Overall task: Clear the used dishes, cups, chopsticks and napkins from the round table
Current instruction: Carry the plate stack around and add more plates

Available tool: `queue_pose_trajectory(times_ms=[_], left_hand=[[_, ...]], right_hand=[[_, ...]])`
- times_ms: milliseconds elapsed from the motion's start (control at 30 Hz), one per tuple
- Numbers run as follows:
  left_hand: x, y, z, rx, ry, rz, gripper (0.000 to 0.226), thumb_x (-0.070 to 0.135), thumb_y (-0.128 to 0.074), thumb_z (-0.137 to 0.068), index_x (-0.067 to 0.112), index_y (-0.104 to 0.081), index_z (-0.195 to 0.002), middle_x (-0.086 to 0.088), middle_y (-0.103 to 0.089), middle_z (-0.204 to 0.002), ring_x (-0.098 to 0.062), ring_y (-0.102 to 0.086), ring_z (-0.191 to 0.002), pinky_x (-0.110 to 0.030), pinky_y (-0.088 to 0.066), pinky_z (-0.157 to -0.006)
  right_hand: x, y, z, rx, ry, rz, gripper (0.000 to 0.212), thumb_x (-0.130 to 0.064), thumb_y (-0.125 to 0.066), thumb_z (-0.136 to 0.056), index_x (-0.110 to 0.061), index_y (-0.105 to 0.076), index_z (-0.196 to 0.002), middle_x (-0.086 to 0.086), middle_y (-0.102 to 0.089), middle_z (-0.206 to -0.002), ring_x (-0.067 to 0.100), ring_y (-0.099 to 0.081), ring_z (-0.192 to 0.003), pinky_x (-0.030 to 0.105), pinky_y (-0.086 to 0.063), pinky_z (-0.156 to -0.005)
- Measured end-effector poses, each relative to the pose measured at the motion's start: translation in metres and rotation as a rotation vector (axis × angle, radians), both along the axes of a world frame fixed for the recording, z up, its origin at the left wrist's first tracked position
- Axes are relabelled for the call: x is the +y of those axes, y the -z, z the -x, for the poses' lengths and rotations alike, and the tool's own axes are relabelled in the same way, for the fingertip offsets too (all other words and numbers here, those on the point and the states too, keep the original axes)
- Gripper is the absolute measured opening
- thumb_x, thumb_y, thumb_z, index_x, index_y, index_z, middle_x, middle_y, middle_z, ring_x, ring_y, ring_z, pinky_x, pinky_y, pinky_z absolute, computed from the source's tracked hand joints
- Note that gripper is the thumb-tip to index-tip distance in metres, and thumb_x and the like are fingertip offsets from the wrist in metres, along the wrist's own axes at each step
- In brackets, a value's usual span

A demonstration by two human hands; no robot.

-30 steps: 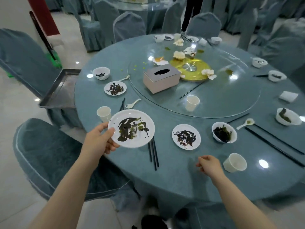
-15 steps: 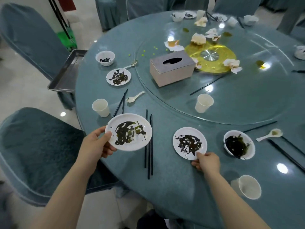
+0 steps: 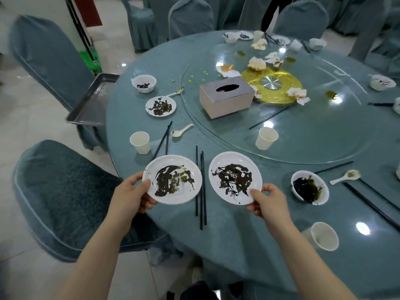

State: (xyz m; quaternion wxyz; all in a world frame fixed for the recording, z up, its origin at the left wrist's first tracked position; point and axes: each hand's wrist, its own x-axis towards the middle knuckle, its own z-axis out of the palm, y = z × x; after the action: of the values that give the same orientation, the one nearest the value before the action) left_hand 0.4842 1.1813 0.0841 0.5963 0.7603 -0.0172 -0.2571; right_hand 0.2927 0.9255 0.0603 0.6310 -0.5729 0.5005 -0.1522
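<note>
Your fingers [image 3: 141, 184] pinch two dirty plates, left hand [image 3: 129, 194] and right hand [image 3: 269, 201] holding one each; bowls, cups, chopsticks and napkins remain across the tabletop [image 3: 249, 234].

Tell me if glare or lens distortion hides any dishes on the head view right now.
Head view: ceiling-light glare spots the glass turntable and the tablecloth near the paper cup, hiding no dishes. Wide-angle bending curves the table edge and chairs. Both plates in the hands look sharp; far-side dishes are small and soft.
</note>
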Motion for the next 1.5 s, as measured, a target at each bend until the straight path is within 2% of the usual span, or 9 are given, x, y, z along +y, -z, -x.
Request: queue_pose_trajectory(times_ms=[167,300,433,667,800,967,1133,1333,1500], left_hand=[[0.043,-0.018,0.004,-0.103,0.066,-0.011,0.023,0.018,-0.051,-0.097,0.032,-0.061,-0.112,-0.010,-0.066,-0.055,-0.012,-0.054,-0.040,-0.021,-0.040,-0.037],[0.098,-0.039,0.005,-0.152,0.080,0.000,0.024,0.018,-0.050,-0.096,0.036,-0.061,-0.109,-0.010,-0.067,-0.055,-0.014,-0.057,-0.044,-0.029,-0.045,-0.049],[0.151,-0.052,0.001,-0.192,0.050,0.006,0.023,0.017,-0.050,-0.097,0.034,-0.058,-0.111,-0.010,-0.066,-0.054,-0.012,-0.056,-0.041,-0.019,-0.042,-0.041],[0.240,-0.057,-0.009,-0.216,-0.032,0.034,0.027,0.016,-0.050,-0.097,0.027,-0.054,-0.121,-0.011,-0.066,-0.054,-0.014,-0.055,-0.042,-0.020,-0.040,-0.038],[0.285,-0.056,-0.019,-0.190,-0.113,0.044,0.030,0.015,-0.049,-0.096,0.027,-0.054,-0.123,-0.012,-0.066,-0.054,-0.014,-0.054,-0.042,-0.021,-0.039,-0.038],[0.329,-0.054,-0.044,-0.190,-0.194,0.063,0.027,0.015,-0.047,-0.097,0.030,-0.055,-0.117,-0.012,-0.065,-0.054,-0.015,-0.054,-0.041,-0.021,-0.038,-0.037],[0.365,-0.055,-0.080,-0.199,-0.239,0.078,0.026,0.018,-0.042,-0.098,0.033,-0.059,-0.111,-0.012,-0.067,-0.058,-0.015,-0.055,-0.043,-0.022,-0.040,-0.039],[0.391,-0.054,-0.153,-0.189,-0.260,0.045,0.027,0.022,-0.040,-0.097,0.035,-0.062,-0.108,-0.014,-0.070,-0.063,-0.016,-0.057,-0.044,-0.022,-0.041,-0.039],[0.393,-0.061,-0.244,-0.193,-0.240,0.003,0.020,0.019,-0.050,-0.095,0.033,-0.056,-0.108,-0.013,-0.070,-0.062,-0.015,-0.056,-0.042,-0.021,-0.039,-0.037]], right_hand=[[0.063,-0.040,-0.023,-0.019,-0.190,0.086,0.013,-0.011,-0.061,-0.086,-0.012,-0.050,-0.090,0.008,-0.067,-0.056,0.016,-0.060,-0.042,0.019,-0.037,-0.038],[0.128,-0.063,-0.049,-0.031,-0.330,0.108,0.013,-0.009,-0.061,-0.086,-0.009,-0.049,-0.091,0.007,-0.067,-0.055,0.016,-0.059,-0.040,0.019,-0.037,-0.037],[0.186,-0.074,-0.076,-0.043,-0.447,0.164,0.012,-0.009,-0.060,-0.085,-0.009,-0.050,-0.092,0.008,-0.067,-0.056,0.016,-0.059,-0.041,0.019,-0.037,-0.036],[0.276,-0.077,-0.119,-0.106,-0.585,0.182,0.012,-0.023,-0.063,-0.088,-0.016,-0.053,-0.091,0.008,-0.068,-0.058,0.015,-0.057,-0.042,0.021,-0.039,-0.038],[0.324,-0.080,-0.144,-0.143,-0.717,0.235,0.003,-0.029,-0.053,-0.095,-0.027,-0.054,-0.095,0.005,-0.071,-0.068,0.017,-0.062,-0.048,0.022,-0.043,-0.042],[0.368,-0.085,-0.187,-0.187,-0.904,0.272,0.022,-0.020,-0.043,-0.098,-0.038,-0.056,-0.099,0.001,-0.070,-0.081,0.016,-0.065,-0.054,0.025,-0.049,-0.046],[0.400,-0.083,-0.246,-0.203,-0.977,0.377,0.025,-0.016,-0.046,-0.095,-0.034,-0.063,-0.101,-0.002,-0.070,-0.080,0.011,-0.062,-0.059,0.034,-0.055,-0.061],[0.420,-0.073,-0.331,-0.202,-1.022,0.444,0.023,-0.027,-0.052,-0.093,-0.035,-0.064,-0.112,-0.009,-0.071,-0.081,0.005,-0.060,-0.060,0.029,-0.054,-0.062],[0.421,-0.070,-0.422,-0.255,-0.957,0.424,0.028,-0.026,-0.059,-0.090,-0.032,-0.062,-0.118,-0.012,-0.068,-0.069,0.000,-0.057,-0.054,0.021,-0.049,-0.056]])
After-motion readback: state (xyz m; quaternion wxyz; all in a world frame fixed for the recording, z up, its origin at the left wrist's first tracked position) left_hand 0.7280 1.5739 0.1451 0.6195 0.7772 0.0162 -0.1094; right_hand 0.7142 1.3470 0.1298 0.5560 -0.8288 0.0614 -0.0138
